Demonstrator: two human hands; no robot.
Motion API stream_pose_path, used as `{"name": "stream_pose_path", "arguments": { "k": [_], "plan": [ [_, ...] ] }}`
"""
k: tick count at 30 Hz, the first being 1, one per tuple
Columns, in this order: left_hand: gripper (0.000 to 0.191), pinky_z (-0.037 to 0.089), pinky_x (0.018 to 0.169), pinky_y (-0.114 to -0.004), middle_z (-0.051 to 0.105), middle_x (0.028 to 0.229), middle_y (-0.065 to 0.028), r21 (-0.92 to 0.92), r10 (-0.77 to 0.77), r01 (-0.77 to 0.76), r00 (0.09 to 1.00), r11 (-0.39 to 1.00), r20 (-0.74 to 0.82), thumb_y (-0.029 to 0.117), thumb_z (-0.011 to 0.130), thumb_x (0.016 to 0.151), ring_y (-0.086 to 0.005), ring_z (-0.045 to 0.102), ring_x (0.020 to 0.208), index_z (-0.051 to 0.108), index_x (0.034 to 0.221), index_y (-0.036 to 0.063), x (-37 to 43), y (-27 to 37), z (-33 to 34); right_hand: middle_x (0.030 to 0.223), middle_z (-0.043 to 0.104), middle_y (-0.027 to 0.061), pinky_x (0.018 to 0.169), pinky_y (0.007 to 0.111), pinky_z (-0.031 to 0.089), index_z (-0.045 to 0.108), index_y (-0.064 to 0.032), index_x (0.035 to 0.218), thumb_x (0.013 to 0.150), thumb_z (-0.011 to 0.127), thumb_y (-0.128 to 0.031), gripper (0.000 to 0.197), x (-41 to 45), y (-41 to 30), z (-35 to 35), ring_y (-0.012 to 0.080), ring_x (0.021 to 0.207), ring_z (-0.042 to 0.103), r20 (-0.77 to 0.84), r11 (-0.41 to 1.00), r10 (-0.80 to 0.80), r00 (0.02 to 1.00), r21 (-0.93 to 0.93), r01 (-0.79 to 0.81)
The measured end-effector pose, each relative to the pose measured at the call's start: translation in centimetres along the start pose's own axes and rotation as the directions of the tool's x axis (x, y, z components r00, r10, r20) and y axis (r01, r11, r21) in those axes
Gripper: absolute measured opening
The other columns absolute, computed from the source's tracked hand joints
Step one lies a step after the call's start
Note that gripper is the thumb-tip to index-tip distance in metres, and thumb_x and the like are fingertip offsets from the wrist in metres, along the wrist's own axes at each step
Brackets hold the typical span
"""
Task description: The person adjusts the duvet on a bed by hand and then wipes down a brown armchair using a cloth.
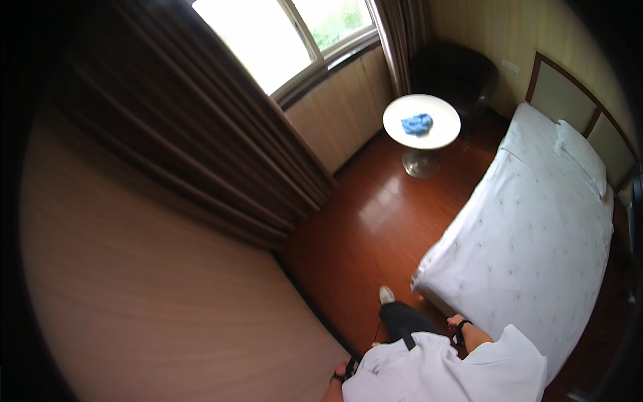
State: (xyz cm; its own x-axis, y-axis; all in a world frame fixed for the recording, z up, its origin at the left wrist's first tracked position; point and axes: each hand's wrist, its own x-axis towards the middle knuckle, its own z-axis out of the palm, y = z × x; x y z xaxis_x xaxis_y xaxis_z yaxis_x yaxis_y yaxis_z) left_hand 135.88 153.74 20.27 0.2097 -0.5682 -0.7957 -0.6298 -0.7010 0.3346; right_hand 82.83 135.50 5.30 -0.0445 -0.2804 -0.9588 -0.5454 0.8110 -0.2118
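Observation:
My right hand [456,321] hangs beside the foot of a bed [522,241] with a white quilted cover, a black band around its wrist. Its fingers look loosely curled, and whether they touch the bed's edge is unclear. Low in the picture, my left hand [342,369] is down by my side, close to the beige wall [201,321]. A dark band circles that wrist too, and a black object or strap [351,368] partly covers the hand. Farther off, a crumpled blue cloth [417,124] lies on a round white pedestal table [447,131].
Long brown curtains [211,151] hang at the left beside a window [261,45]. A dark armchair [452,70] stands in the corner behind the table. At the bed's far end are a white pillow [582,156] and a panelled headboard [565,88]. The floor [346,261] is glossy reddish wood.

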Motion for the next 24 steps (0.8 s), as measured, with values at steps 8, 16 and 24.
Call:
{"name": "stream_pose_path", "arguments": {
  "k": [8,16,24],
  "plan": [
    [0.02,0.053,0.072,-0.037,0.071,0.086,-0.0061,-0.056,-0.041,0.041,0.999,0.998,-0.011,0.021,0.065,0.092,-0.0184,0.065,0.078,0.072,0.1,0.0035,5.3,9.4,-14.9,0.107,0.071,0.0261,0.089,0.053,0.054,0.07,-0.0027,0.108,0.089,0.054,-0.041,0.046,-6.6,-48.5,-0.2,0.0432,0.103,0.068,0.129,0.521,-0.798,0.589,-0.342,0.782],
    [0.016,0.053,0.071,-0.034,0.072,0.086,-0.0048,-0.129,0.251,-0.235,0.96,0.963,0.122,0.019,0.069,0.09,-0.0161,0.065,0.079,0.073,0.095,0.0051,33.2,37.0,-25.6,0.088,0.074,0.0143,0.074,0.041,0.055,0.066,-0.0056,0.107,0.097,0.056,-0.031,0.029,-9.6,-59.9,-19.1,0.0293,0.08,0.071,-0.055,0.433,-0.901,0.431,-0.033,0.901],
    [0.036,0.055,0.078,-0.041,0.075,0.106,-0.0123,0.338,0.176,-0.394,0.832,0.855,0.526,0.031,0.061,0.092,-0.0271,0.07,0.091,0.073,0.114,0.0067,56.0,72.7,-26.1,0.125,0.065,0.0258,0.106,0.047,0.046,0.067,0.0015,0.116,0.09,0.051,-0.044,0.055,2.6,-35.9,-35.6,0.041,0.122,0.06,-0.424,0.887,0.388,0.818,0.411,-0.208]
  ]
}}
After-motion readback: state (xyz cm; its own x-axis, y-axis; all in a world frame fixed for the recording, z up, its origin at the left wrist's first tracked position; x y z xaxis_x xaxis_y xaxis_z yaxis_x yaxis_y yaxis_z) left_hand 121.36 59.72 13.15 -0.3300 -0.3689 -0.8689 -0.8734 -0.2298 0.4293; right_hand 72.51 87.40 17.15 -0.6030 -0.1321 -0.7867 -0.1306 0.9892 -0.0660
